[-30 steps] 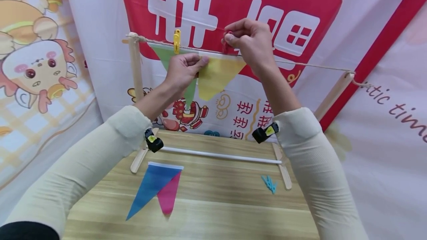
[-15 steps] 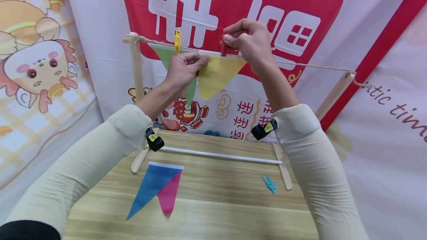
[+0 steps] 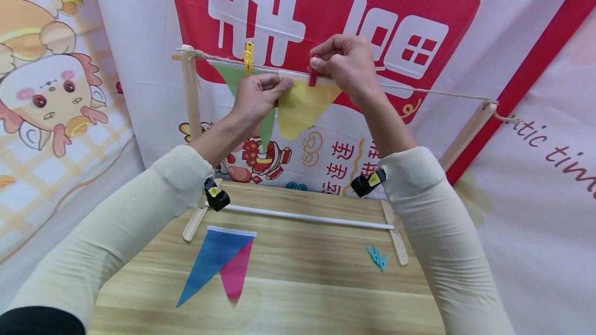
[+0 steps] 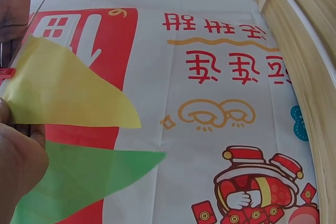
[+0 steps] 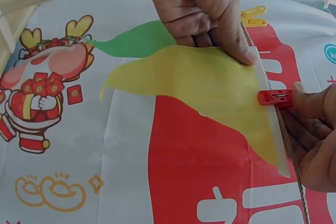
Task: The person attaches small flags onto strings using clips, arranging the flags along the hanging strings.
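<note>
My left hand [image 3: 261, 94] pinches the white top edge of a yellow pennant [image 3: 304, 105] near its left corner, holding it against the twine [image 3: 419, 89]. In my right hand [image 3: 349, 66] is a red clothespin [image 3: 313, 77], gripped between thumb and fingers. The right wrist view shows this red clothespin [image 5: 275, 97] straddling the pennant's white band and the twine. To the left, a green pennant [image 3: 231, 74] hangs from the twine under a yellow clothespin [image 3: 249, 58]; my left hand partly covers it.
Two wooden posts [image 3: 190, 92] hold up the twine, with a white rod [image 3: 302, 216] low between their feet. On the wooden table [image 3: 316, 293] lie a blue pennant [image 3: 211, 257] over a pink pennant [image 3: 237, 273], and light-blue clothespins [image 3: 376, 257] at the right. A printed cloth hangs behind.
My right hand has moved down with the red clothespin, which now overlaps the yellow pennant's top edge. The left hand keeps its hold in the same place.
</note>
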Tool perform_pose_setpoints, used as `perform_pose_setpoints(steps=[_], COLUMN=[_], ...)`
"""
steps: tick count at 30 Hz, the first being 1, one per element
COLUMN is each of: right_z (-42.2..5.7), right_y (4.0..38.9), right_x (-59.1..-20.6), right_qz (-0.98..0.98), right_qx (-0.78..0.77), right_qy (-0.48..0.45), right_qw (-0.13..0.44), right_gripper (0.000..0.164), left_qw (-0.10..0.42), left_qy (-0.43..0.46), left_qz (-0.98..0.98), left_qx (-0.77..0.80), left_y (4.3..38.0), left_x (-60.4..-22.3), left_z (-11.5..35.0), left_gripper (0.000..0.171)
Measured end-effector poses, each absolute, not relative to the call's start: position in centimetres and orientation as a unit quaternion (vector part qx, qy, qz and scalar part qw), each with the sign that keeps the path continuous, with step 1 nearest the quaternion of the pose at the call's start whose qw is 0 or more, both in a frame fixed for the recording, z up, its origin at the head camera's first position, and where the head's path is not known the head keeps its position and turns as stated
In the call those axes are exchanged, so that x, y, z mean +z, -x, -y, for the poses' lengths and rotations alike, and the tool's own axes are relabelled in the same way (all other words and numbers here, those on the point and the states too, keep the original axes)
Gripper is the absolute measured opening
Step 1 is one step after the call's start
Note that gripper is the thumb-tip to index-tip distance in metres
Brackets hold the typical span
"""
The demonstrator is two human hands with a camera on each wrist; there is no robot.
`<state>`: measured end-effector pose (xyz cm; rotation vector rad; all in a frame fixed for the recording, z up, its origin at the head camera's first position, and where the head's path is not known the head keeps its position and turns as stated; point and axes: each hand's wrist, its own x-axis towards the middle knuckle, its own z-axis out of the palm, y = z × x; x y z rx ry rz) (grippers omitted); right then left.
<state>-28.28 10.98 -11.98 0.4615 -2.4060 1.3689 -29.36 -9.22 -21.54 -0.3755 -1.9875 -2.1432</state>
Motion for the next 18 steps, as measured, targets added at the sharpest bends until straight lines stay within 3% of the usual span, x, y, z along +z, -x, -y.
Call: perform_pose_setpoints(steps=[18], right_z=[-11.75], right_y=[28.06], right_x=[-11.88], right_qz=[0.881], right_qx=[0.406], right_qy=[-0.194], right_qw=[0.146], right_gripper=[0.041], left_qw=[0.078], left_qy=[0.129], left_qz=[0.664], left_qx=[-0.732], left_y=[29.19], left_x=[-21.56], left_z=[9.29], left_gripper=[0.039])
